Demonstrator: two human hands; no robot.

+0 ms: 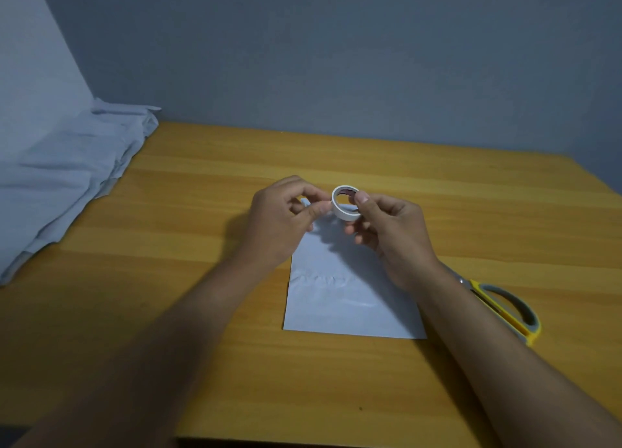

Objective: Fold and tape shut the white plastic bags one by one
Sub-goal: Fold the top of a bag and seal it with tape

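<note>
- Right hand (390, 232): raised above the far end of the bag, thumb on the near rim of the tape roll (346, 202) and fingers curled beneath it, clamped on the roll; forearm runs in from the lower right.
- Left hand (286, 218): raised just left of the roll, thumb and forefinger pinched together at the roll's left side, apparently on the tape's loose end; the end itself is too small to make out. Forearm enters from the lower left.
- Tape roll: white, small, held on edge with its open core facing the camera, between the two hands.
- White plastic bag (343, 299): lying flat on the wooden table (202, 279), centre, long side running away from the viewer; far end hidden behind the hands.
- Scissors (508, 309): yellow and grey handles, on the table just right of the bag; blades covered by the right forearm.
- Heap of white bags (67, 171): at the table's left far corner, against the wall, well apart from the flat bag.
</note>
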